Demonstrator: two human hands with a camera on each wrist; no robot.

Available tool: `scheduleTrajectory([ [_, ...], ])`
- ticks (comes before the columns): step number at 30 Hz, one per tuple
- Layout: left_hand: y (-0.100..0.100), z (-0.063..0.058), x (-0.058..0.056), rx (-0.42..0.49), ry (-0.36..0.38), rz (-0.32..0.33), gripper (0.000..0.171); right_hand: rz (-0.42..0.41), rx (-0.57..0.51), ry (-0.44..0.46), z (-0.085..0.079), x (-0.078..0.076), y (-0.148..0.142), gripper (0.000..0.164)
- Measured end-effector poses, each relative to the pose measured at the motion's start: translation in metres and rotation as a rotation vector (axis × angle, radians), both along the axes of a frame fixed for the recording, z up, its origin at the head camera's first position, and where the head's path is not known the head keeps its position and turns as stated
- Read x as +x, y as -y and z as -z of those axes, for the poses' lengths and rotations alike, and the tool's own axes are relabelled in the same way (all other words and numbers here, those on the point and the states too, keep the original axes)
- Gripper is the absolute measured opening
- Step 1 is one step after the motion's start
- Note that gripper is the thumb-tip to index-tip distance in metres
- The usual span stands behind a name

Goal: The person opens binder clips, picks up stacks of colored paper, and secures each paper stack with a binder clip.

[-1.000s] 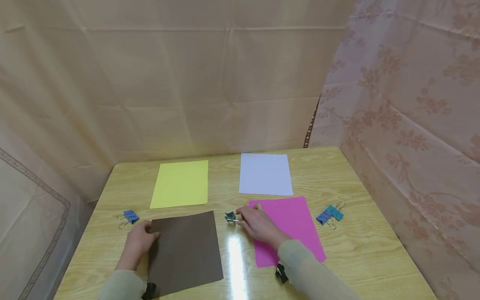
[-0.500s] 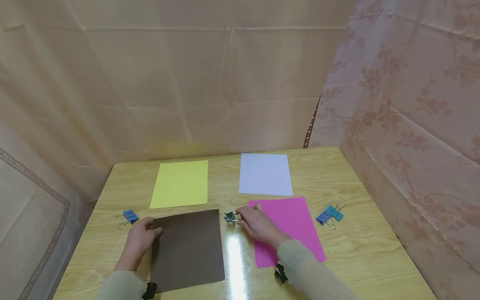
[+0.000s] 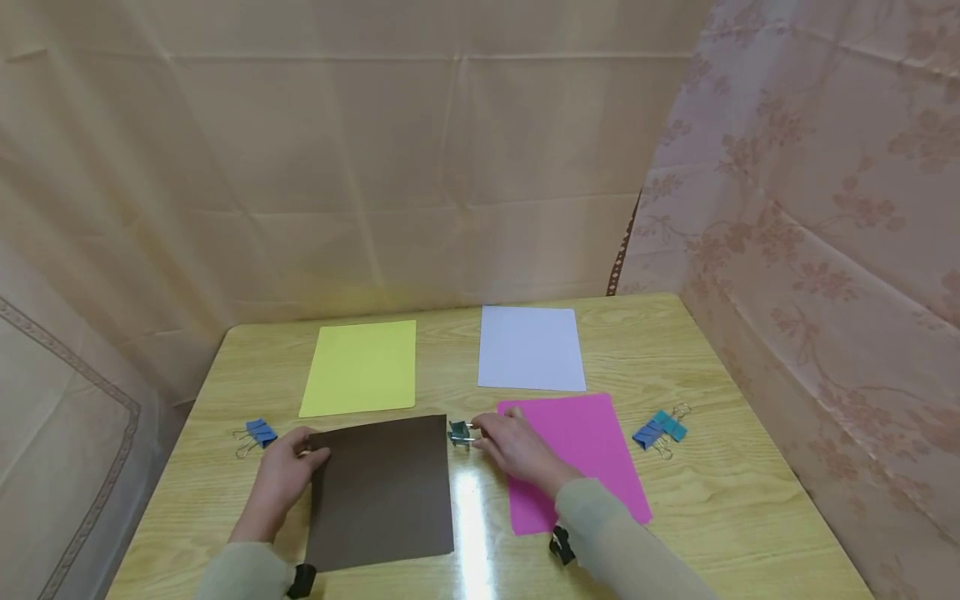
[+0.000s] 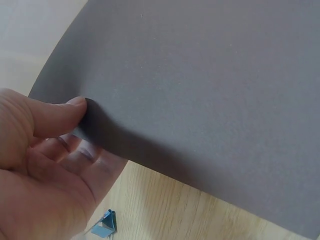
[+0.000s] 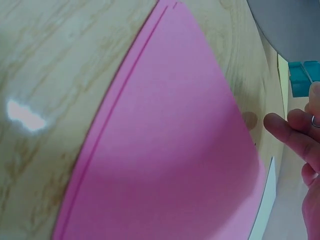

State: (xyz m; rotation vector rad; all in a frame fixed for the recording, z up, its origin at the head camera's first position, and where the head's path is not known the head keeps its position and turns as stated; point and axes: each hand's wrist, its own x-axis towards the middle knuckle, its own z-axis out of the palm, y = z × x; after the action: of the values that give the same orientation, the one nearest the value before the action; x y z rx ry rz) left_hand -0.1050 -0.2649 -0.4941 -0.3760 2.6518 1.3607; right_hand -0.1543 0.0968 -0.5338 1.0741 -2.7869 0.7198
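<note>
My left hand [image 3: 281, 479] pinches the left edge of a dark brown sheet of paper [image 3: 382, 492], thumb on top and fingers beneath, as the left wrist view shows. The sheet's far right corner reaches the teal binder clip [image 3: 460, 433]. That clip is pinched by its wire handles in my right hand [image 3: 521, 450], its mouth facing left toward the corner. Whether the corner lies inside the mouth I cannot tell. Beneath my right hand and forearm is a pink sheet stack [image 3: 588, 450]. In the right wrist view the clip [image 5: 300, 80] is partly cut off.
A yellow sheet [image 3: 360, 368] lies at the back left, a pale lavender sheet [image 3: 531, 348] at the back right. One blue binder clip [image 3: 261, 432] sits left of my left hand. Another blue clip [image 3: 647, 434] and a teal clip [image 3: 671, 425] lie right of the pink stack.
The brown sheet has moved right and slightly away, its far right corner now at the clip. My left hand has shifted slightly along with it. The right hand has stayed in place.
</note>
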Motion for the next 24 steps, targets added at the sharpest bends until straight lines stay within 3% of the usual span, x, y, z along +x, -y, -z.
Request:
scheduleTrajectory([
  [24,-0.0071,0.0023,-0.0006,0.064,-0.056,0.004,0.017,-0.007,-0.104,0.023,-0.0016,-0.0029,-0.0031,0.020],
])
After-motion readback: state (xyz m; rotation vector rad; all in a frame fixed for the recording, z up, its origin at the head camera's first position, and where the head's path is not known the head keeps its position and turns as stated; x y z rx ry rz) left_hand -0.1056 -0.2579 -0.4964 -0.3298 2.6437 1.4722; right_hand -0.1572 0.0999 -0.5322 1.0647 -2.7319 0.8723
